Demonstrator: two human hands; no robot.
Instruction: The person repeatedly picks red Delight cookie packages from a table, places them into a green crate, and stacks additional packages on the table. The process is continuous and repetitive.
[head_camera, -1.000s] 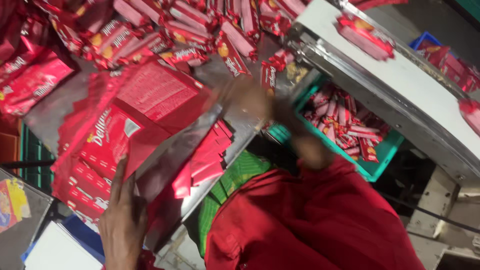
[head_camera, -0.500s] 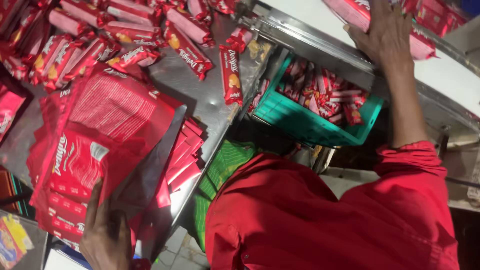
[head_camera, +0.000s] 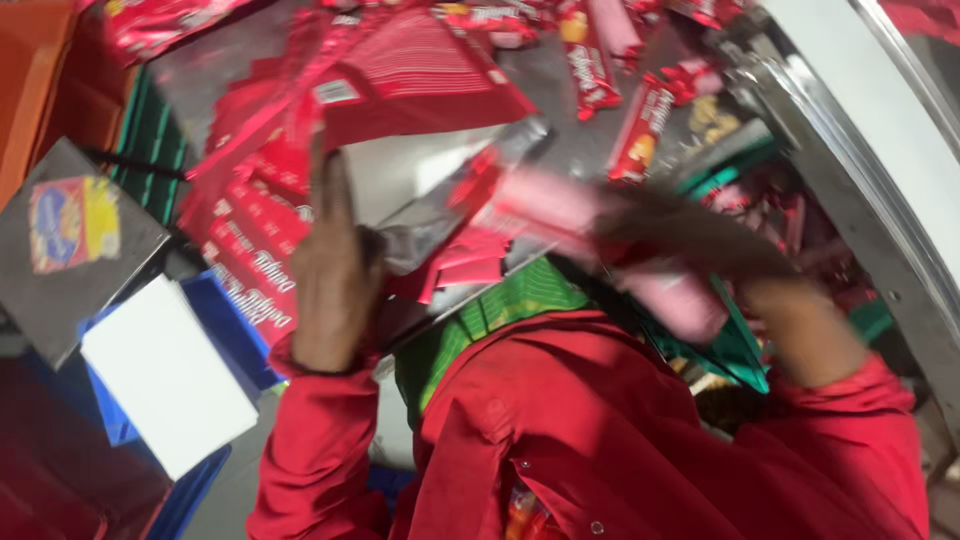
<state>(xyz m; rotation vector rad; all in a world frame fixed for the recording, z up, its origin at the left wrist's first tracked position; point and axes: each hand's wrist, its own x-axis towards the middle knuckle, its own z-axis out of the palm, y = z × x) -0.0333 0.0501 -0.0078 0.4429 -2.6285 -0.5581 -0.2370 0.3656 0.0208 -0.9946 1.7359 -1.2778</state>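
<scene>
We see the left hand (head_camera: 335, 270) at about eight o'clock of the view, its fingers held straight and together, pointing up toward twelve, laid flat against the large red foil pouch with a silver inner lining (head_camera: 420, 90) that lies open across the grey metal table (head_camera: 390, 180); whether the thumb pinches the pouch edge we cannot tell. The pouch spreads from the hand up to eleven and twelve o'clock, resting on a stack of flat red printed wrappers (head_camera: 250, 260) just at nine o'clock of the hand. The right hand (head_camera: 690, 240) sits at about three o'clock, heavily blurred, with pink-red snack packets (head_camera: 560, 205) smeared at its fingertips; it seems closed on them, though the blur hides the grip itself. Beneath that hand, toward four o'clock, shows the rim of a green plastic crate (head_camera: 740, 350). More slim red biscuit packets (head_camera: 640, 130) lie loose on the table at one o'clock. At nine o'clock stands a grey cardboard box with a coloured label (head_camera: 70, 240), and at seven o'clock a white flat card (head_camera: 165, 375) lies on a blue plastic bin (head_camera: 225, 320). The red sleeves (head_camera: 600, 430) fill six o'clock
</scene>
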